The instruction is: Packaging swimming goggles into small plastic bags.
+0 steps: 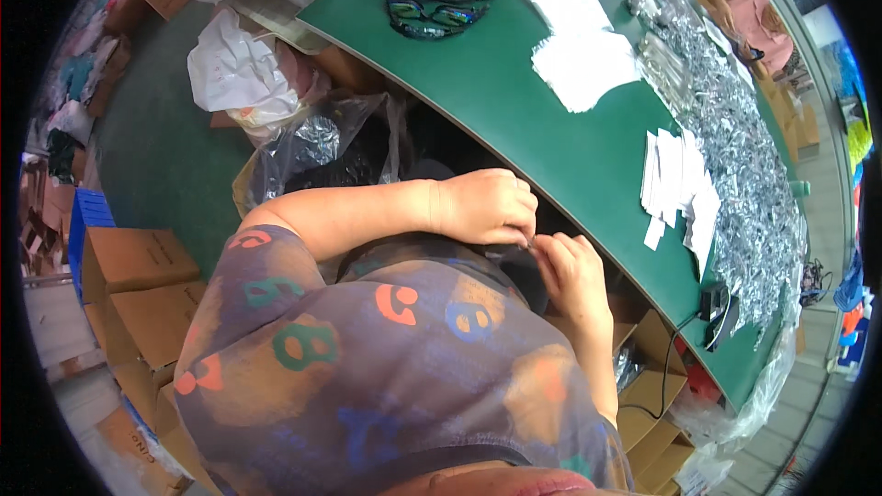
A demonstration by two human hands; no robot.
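Note:
My left hand (pixel 487 208) is curled, its fingertips pinched just off the near edge of the green table (pixel 459 83). Meeting it from the right, my right hand (pixel 573 274) has its thumb and forefinger pressed together at the same spot. Whatever is between the fingertips is too small to make out. Both hands are above my lap, below the tabletop's edge. On the table, dark glasses with tinted lenses (pixel 434 15) rest at the far left. A stack of white sheets (pixel 586 66) lies beyond my hands, and white paper slips (pixel 675 179) are to the right.
A long heap of clear plastic-wrapped items (pixel 726 147) runs along the table's far right. A black device (pixel 719 312) with a cable sits at the right edge. Cardboard boxes (pixel 147 262) stand left; an open plastic bag (pixel 322 142) is under the edge. A person (pixel 758 28) works opposite.

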